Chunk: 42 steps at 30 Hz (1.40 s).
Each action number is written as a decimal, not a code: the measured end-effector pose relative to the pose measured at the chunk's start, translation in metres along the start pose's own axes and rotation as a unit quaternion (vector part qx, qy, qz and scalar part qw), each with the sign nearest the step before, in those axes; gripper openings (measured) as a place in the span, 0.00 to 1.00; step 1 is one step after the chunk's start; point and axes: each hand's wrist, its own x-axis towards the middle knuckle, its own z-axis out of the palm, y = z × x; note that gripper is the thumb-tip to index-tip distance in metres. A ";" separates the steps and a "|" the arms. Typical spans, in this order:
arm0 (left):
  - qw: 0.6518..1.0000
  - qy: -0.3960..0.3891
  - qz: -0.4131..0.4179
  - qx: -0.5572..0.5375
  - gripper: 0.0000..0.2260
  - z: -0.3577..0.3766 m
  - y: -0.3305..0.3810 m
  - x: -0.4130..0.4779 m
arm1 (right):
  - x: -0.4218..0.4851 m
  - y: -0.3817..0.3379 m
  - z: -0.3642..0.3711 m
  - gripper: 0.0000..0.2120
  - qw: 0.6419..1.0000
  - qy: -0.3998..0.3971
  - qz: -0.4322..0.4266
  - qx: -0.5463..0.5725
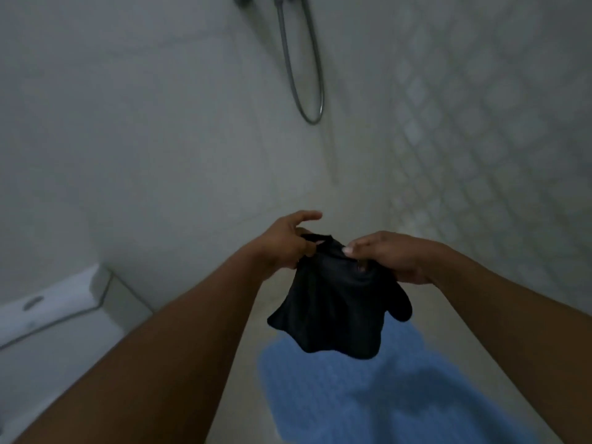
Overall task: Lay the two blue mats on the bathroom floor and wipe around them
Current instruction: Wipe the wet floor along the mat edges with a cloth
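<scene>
A dark, almost black cloth [336, 302] hangs in the air in front of me, held up by both hands at its top edge. My left hand [285, 243] pinches the cloth's upper left corner, with its forefinger sticking out. My right hand [387, 254] grips the cloth's upper right part, fingers curled over it. Below the cloth a blue mat [400, 395] lies flat on the pale bathroom floor [243, 363]. The cloth and my right arm hide parts of the mat. Only one blue mat shows.
A white toilet cistern [61, 309] stands at the lower left against the tiled wall. A grey shower hose [307, 91] hangs in a loop on the wall ahead. A patterned tiled wall [480, 155] closes the right side.
</scene>
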 end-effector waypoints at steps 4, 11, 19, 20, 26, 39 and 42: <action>0.997 -0.017 0.000 0.078 0.28 -0.072 0.114 -0.020 | -0.044 -0.127 -0.031 0.08 0.997 0.071 -0.026 -0.019; 0.987 -0.027 0.035 0.158 0.32 -0.135 0.277 -0.016 | -0.109 -0.295 -0.087 0.14 0.993 0.069 0.008 -0.097; 0.973 -0.055 0.117 0.193 0.35 -0.104 0.384 0.004 | -0.158 -0.337 -0.147 0.15 0.985 0.162 0.024 -0.048; 0.970 -0.068 0.132 0.193 0.35 -0.098 0.395 0.005 | -0.163 -0.337 -0.154 0.21 0.983 0.174 0.027 -0.050; 0.946 -0.126 0.224 0.196 0.31 -0.062 0.455 0.014 | -0.216 -0.346 -0.182 0.19 0.918 0.380 -0.023 -0.114; 0.784 -0.381 0.432 0.229 0.08 0.066 0.501 -0.092 | -0.421 -0.315 -0.068 0.09 0.628 0.770 -0.030 -0.104; 0.739 -0.427 0.477 0.210 0.11 0.101 0.508 -0.150 | -0.485 -0.311 -0.013 0.09 0.560 0.824 0.005 -0.084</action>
